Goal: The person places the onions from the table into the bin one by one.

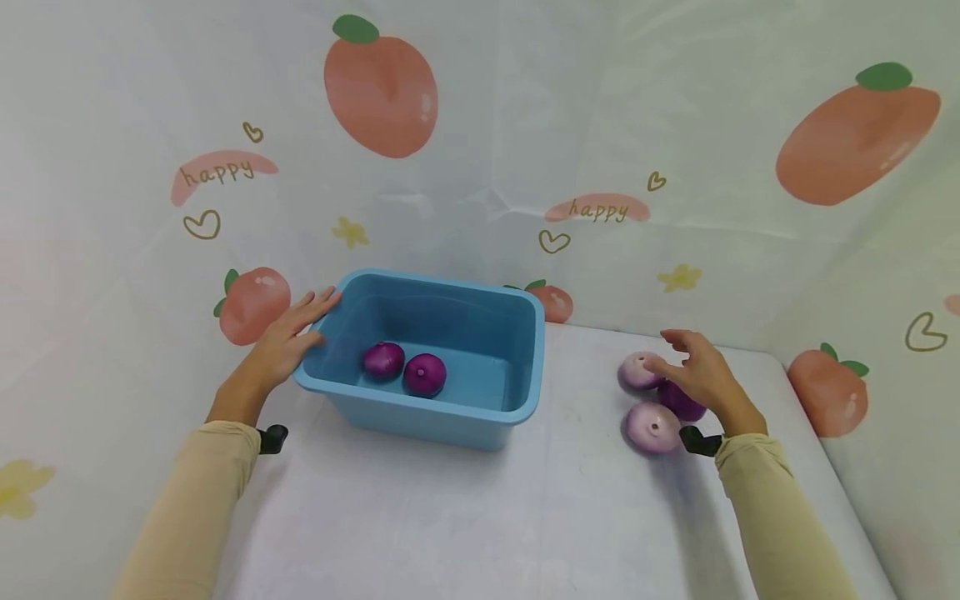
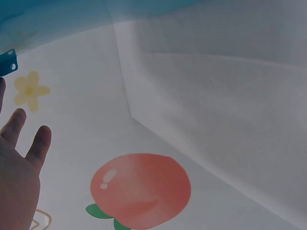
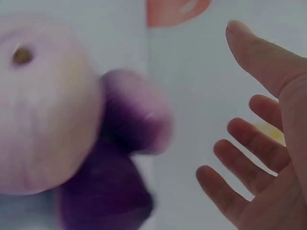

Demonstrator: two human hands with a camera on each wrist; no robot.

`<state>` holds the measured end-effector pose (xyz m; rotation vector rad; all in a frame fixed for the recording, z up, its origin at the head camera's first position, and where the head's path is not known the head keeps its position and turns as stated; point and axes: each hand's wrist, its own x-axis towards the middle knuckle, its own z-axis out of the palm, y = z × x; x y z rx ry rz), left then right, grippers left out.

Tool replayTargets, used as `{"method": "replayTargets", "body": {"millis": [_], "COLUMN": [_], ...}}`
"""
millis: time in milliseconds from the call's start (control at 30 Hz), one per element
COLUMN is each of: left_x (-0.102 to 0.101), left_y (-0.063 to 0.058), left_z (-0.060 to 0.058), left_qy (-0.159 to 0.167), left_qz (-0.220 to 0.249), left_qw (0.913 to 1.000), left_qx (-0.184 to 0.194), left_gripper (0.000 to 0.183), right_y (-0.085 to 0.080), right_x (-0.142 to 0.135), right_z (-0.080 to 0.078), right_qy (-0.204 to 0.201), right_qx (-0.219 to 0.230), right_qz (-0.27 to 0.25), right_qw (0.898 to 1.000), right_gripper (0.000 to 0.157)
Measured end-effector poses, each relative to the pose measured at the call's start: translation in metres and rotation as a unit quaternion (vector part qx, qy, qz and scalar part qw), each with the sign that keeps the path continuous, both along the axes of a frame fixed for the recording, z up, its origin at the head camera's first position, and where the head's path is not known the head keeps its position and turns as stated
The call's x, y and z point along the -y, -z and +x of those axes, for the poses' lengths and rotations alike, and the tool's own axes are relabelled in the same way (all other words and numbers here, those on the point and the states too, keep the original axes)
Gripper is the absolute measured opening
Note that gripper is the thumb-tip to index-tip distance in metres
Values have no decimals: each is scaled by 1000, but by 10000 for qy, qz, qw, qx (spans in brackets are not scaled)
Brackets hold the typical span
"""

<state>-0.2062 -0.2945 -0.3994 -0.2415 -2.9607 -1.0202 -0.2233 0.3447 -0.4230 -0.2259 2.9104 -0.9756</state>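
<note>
- Head view, layout: The bin (image 1: 420,421) stands on the table (image 1: 570,500), left of centre and near the back edge. Two onions (image 1: 425,375) lie side by side on its floor, toward its left end.
- Head view, cluster: Three more lie near the table's back right corner: the far onion (image 1: 636,372), the dark onion (image 1: 684,406) and the near onion (image 1: 652,430).
- Head view, left hand: The left hand (image 1: 281,346) rests at the bin's left rim, fingers extended, clamped on nothing. Its role appears to be steadying; light pressure should suffice. Avoid tipping the bin.
- Head view, right hand: The right hand (image 1: 697,371) is over the far onion and dark onion, thumb and index finger apart. Contact cannot be told. The step appears to be a pick-up; select one onion before closing.
- Left wrist view: The visible fingertips are spread apart. Contact with the bin is unclear here.
- Right wrist view: The thumb is well apart from the fingers; no onion lies between them. Set thumb and fingers on opposite sides at the onion's widest part. Caution: round onions may roll toward the table's right edge if nudged. Lift vertically, clear the bin's right rim, then lower; do not drop.
</note>
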Motion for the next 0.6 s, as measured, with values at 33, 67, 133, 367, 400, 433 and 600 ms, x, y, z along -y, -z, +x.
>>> {"method": "replayTargets", "body": {"millis": [33,67,133,367,400,433,600], "left_x": [0,1,1,2,1,1,2], "left_y": [0,0,-1,0,1,1,1], "left_z": [0,0,0,-2,-2,-2,-1], "left_qy": [8,14,18,-18,-14,-16,-24], "left_qz": [-14,-12,-26,-60,-59,-59,-61], "left_qw": [10000,10000,10000,10000,10000,10000,10000], "left_qx": [-4,-7,6,-5,-6,0,32], "left_gripper": [67,67,66,66,66,66,66], "right_y": [5,10,18,36,37,39,43], "right_x": [-3,-5,-9,-11,-10,-9,-4], "right_z": [-2,-3,-7,-20,-21,-22,-27], "right_qy": [46,76,118,37,9,-7,-79], "right_qx": [30,71,160,425,459,503,733], "right_qz": [24,40,81,203,245,289,472], "right_qw": [10000,9999,9998,9989,9986,9983,9962], "right_gripper": [77,78,80,87,88,88,92]}}
